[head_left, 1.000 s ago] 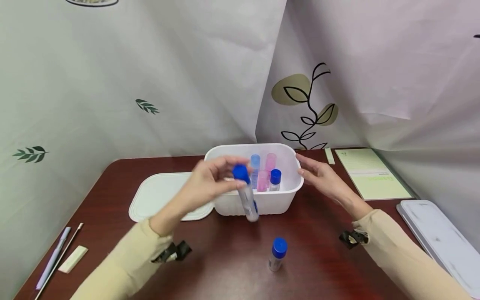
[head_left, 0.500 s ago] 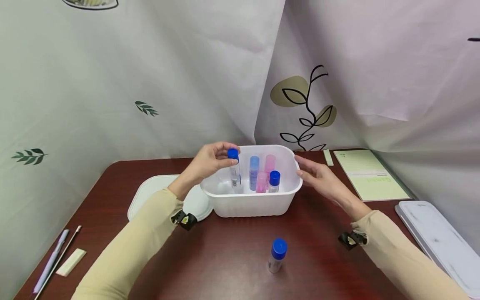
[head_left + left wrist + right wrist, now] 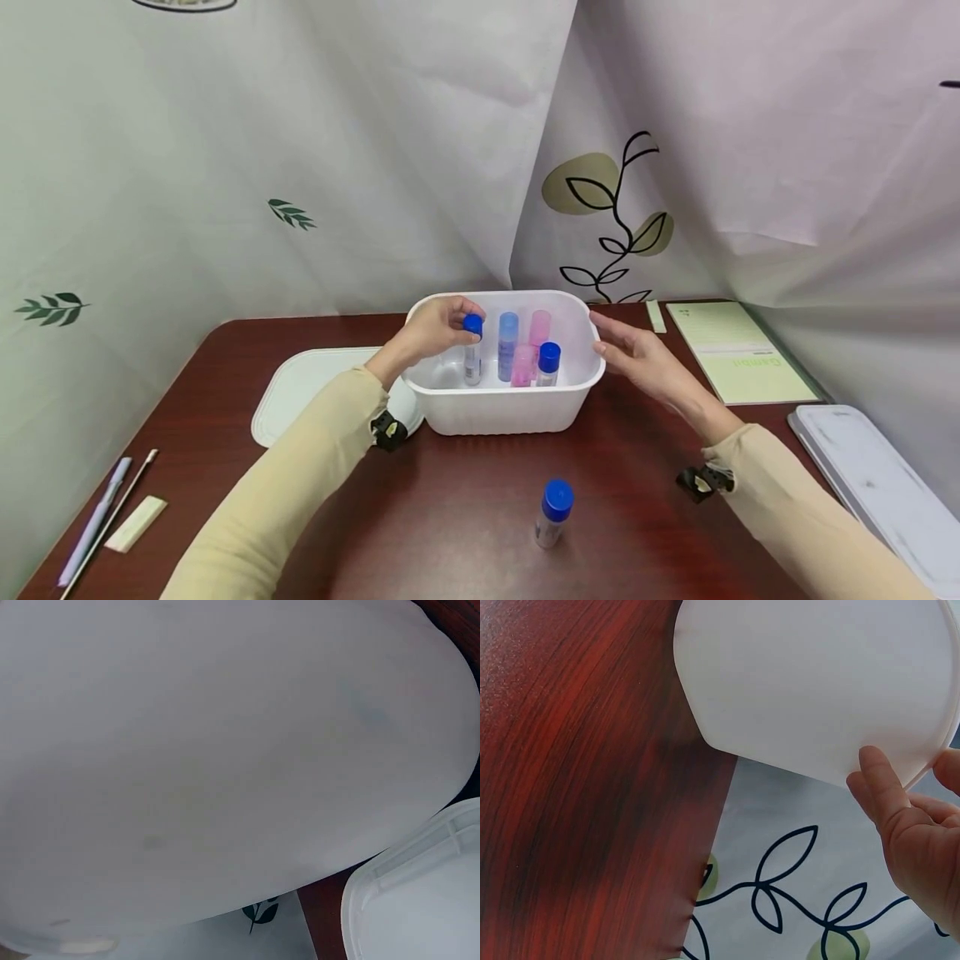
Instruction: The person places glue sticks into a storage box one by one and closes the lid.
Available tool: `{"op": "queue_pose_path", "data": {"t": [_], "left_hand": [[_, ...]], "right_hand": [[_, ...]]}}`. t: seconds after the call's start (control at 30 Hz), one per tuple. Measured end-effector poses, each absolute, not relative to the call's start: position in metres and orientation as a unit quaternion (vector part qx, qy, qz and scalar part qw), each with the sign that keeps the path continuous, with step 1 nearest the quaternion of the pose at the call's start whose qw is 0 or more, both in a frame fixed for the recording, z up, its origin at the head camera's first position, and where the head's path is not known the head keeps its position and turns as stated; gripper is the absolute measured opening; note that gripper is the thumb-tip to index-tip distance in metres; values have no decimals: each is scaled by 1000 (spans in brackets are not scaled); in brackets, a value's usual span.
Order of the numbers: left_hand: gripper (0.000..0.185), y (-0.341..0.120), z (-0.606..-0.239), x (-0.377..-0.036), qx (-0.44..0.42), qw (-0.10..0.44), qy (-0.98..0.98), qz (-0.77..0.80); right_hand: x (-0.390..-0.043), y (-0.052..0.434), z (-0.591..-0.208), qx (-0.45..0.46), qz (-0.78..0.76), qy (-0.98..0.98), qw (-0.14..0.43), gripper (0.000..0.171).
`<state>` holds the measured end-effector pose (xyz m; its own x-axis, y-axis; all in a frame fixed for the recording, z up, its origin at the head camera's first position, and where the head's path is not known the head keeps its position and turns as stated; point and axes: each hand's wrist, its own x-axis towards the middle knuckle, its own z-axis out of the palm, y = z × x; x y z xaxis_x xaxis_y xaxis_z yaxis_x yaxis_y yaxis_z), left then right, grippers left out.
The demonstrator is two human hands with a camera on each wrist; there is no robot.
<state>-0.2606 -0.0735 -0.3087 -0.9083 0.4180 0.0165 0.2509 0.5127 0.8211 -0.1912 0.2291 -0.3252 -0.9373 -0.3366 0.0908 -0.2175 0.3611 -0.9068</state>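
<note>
My left hand point(image 3: 429, 333) reaches over the left side of a white plastic tub point(image 3: 506, 414). Its fingers and thumb pinch a clear glue stick by its blue cap point(image 3: 472, 324), held upright inside the tub. To its right stand a light-blue glue stick point(image 3: 507, 350), two pink ones and another blue-capped one point(image 3: 549, 358). My right hand point(image 3: 637, 354) touches the tub's right end at the rim, with extended fingers against the outer wall point(image 3: 817, 697). Nearer me, one more blue-capped glue stick point(image 3: 553, 512) stands on the table. The left wrist view shows no hand.
A white lid point(image 3: 300, 392) lies left of the tub, partly under my left arm. At the left edge are a purple pen point(image 3: 96, 521), a thin stick and a pale eraser point(image 3: 137, 523). A notepad point(image 3: 738, 350) and a white case point(image 3: 877, 483) lie on the right.
My left hand has carried the blue-capped glue stick from in front of the tub over its rim and lowered it inside on the left. The right hand has stayed at the tub's right end.
</note>
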Motion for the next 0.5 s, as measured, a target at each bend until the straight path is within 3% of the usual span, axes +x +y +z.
{"op": "queue_pose_path", "data": {"t": [0.33, 0.5], "left_hand": [[30, -76, -304, -256, 210, 67, 886, 408], [39, -82, -296, -249, 205, 51, 902, 377]], "right_hand": [[-191, 228, -325, -167, -544, 820, 59, 55], [-190, 229, -325, -164, -541, 823, 56, 55]]}}
